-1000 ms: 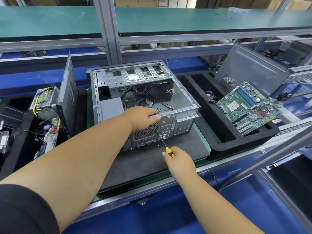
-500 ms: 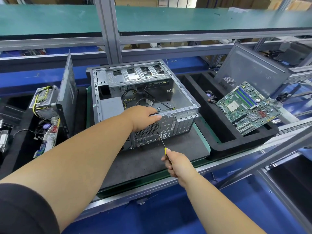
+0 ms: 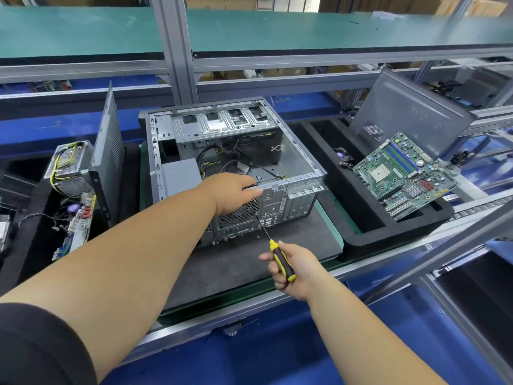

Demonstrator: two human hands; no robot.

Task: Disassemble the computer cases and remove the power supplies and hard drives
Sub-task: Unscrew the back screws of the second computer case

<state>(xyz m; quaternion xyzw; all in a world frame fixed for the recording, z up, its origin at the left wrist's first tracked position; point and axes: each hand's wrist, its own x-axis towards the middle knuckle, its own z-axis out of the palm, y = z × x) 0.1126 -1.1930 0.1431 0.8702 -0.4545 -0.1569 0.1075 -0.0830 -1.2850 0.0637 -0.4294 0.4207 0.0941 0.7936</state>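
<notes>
Gripping a yellow-and-black screwdriver (image 3: 281, 262), the right hand (image 3: 298, 269) has its fingers curled round the handle, blade tip against the rear panel of the open computer case (image 3: 301, 165) just ahead. Left hand (image 3: 231, 193) rests on the case's near top edge, fingers straight, above the fan grille. Case lies on its side on a grey mat (image 3: 249, 266). Right of the hands, a motherboard (image 3: 405, 175) leans in a black foam tray (image 3: 369, 232). Far left, a power supply (image 3: 69, 165) with yellow wires stands beside a side panel (image 3: 109, 151).
</notes>
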